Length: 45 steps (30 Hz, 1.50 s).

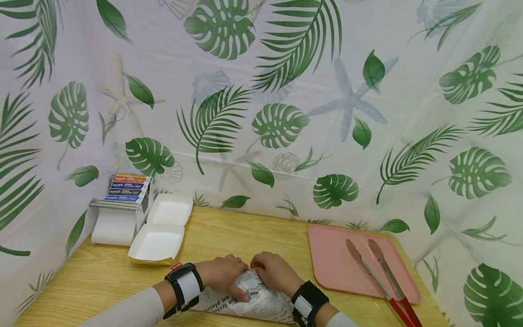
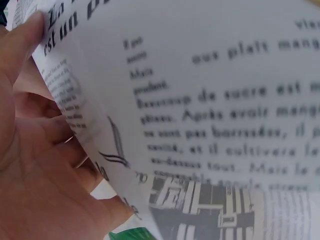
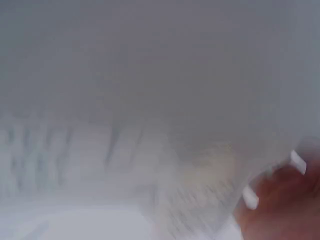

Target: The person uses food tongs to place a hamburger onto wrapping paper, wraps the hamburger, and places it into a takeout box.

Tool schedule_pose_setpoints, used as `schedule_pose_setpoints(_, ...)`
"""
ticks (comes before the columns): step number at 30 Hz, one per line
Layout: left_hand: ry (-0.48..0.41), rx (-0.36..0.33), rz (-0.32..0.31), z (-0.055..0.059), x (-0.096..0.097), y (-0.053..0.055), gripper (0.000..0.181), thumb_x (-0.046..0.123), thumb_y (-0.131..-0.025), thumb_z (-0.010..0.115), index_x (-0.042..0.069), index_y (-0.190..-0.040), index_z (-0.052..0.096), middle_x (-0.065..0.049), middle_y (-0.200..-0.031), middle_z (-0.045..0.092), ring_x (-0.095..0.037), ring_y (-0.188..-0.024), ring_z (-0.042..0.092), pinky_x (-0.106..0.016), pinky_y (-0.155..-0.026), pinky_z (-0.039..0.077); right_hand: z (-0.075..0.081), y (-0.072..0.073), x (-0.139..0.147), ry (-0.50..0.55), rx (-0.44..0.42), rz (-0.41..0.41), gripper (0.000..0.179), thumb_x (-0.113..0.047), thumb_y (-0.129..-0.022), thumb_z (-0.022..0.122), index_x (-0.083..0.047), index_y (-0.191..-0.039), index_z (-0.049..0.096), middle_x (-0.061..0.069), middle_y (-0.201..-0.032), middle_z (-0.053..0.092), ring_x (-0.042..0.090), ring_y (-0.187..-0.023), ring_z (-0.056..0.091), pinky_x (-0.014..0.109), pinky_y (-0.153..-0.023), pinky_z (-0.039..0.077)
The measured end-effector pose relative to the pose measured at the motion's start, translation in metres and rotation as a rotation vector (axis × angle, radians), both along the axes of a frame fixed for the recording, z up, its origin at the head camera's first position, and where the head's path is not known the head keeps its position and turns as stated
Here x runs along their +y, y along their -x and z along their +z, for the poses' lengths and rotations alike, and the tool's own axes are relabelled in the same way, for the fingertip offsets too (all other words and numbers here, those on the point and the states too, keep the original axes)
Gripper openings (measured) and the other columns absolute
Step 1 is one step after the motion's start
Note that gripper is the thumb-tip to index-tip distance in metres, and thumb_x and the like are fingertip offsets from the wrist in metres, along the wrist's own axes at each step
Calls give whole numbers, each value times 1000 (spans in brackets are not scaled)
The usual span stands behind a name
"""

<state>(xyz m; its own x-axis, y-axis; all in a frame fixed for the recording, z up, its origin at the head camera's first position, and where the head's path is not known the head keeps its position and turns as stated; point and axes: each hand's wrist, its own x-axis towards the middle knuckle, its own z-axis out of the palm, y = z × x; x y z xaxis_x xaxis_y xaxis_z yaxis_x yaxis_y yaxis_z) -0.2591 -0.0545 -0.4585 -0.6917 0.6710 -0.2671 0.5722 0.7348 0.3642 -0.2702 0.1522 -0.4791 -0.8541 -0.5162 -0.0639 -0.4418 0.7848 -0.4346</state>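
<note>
White wrapping paper [image 1: 253, 299] printed like a newspaper lies near the front of the wooden table, bunched up under both hands. My left hand [image 1: 222, 273] grips its upper left part; in the left wrist view the thumb lies on the printed face and the fingers [image 2: 75, 145] go behind the sheet. At the paper's top edge, my right hand [image 1: 278, 273] pinches it with curled fingers. Blurred paper [image 3: 125, 165] fills most of the right wrist view, with part of the right hand [image 3: 285, 205] at the lower right. Whatever may be inside the paper is hidden.
A white hinged takeout box [image 1: 157, 243] stands open at the left. Behind it is a dispenser [image 1: 122, 200] with a white roll and colourful labels. On the right, red-handled tongs [image 1: 386, 272] lie across a pink tray [image 1: 333, 259]. A leaf-patterned curtain [image 1: 278, 104] surrounds the table.
</note>
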Motion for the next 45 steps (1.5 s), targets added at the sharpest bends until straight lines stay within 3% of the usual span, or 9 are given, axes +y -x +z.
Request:
schedule_pose_setpoints(3,6,-14,16,2,-1,1,66,58,-87,73,16,-136,60,2,-127,64,-14,-111,54,-38,-98,49,4,1,5,1,-50,140,26,-24,-104,58,-10,-117,75,4,-109,75,16,-99,69,30,-86,57)
schedule_pose_setpoints(6,16,-1,12,4,-3,1,66,59,-86,72,17,-135,61,2,-128,64,-14,-111,54,-38,-98,48,10,3,8,-24,-151,210,38,-35,-104,57,-8,-127,71,7,-119,71,19,-108,66,32,-93,55)
schedule_pose_setpoints(10,16,17,-8,3,-5,0,69,62,-85,72,17,-136,61,1,-129,63,-15,-112,53,-38,-98,48,14,6,11,-93,-192,213,45,-46,-100,60,-9,-125,71,4,-121,66,16,-111,60,31,-94,52)
schedule_pose_setpoints(15,5,20,-7,-1,-5,-4,70,61,-87,70,18,-140,58,1,-133,62,-17,-116,54,-41,-102,49,11,0,17,-144,-136,190,51,-54,-99,59,-12,-125,71,3,-119,64,16,-107,58,31,-91,52)
schedule_pose_setpoints(20,17,40,-20,-6,-4,-9,71,62,-89,66,19,-144,55,1,-137,61,-20,-123,55,-43,-107,49,9,-20,37,-136,-141,221,78,-61,-91,66,-20,-154,45,7,-156,47,28,-139,51,47,-110,49)
schedule_pose_setpoints(23,37,66,-42,-8,-3,-10,71,63,-90,62,21,-147,53,2,-140,60,-20,-128,54,-44,-108,48,10,-29,46,-139,-127,262,88,-63,-88,67,-26,-160,33,2,-167,34,28,-150,41,50,-117,43)
schedule_pose_setpoints(30,57,93,-87,-6,-4,-11,72,64,-91,61,21,-147,53,2,-143,58,-21,-132,52,-45,-111,47,11,-30,44,-197,-151,264,90,-69,-87,65,-21,-158,38,-2,-159,47,22,-146,46,46,-119,41)
schedule_pose_setpoints(38,-15,68,-114,-7,-9,-11,73,60,-91,63,18,-149,50,0,-144,57,-21,-132,52,-41,-111,48,11,-27,42,-218,-126,230,84,-72,-85,65,-22,-150,49,-2,-150,56,22,-138,52,45,-113,46)
schedule_pose_setpoints(45,-8,137,-121,-10,-13,-15,81,63,-90,61,15,-153,44,-3,-148,55,-25,-134,53,-42,-111,48,11,-28,41,-123,1,185,50,-49,-103,52,-13,-134,66,3,-130,70,22,-123,65,43,-105,52)
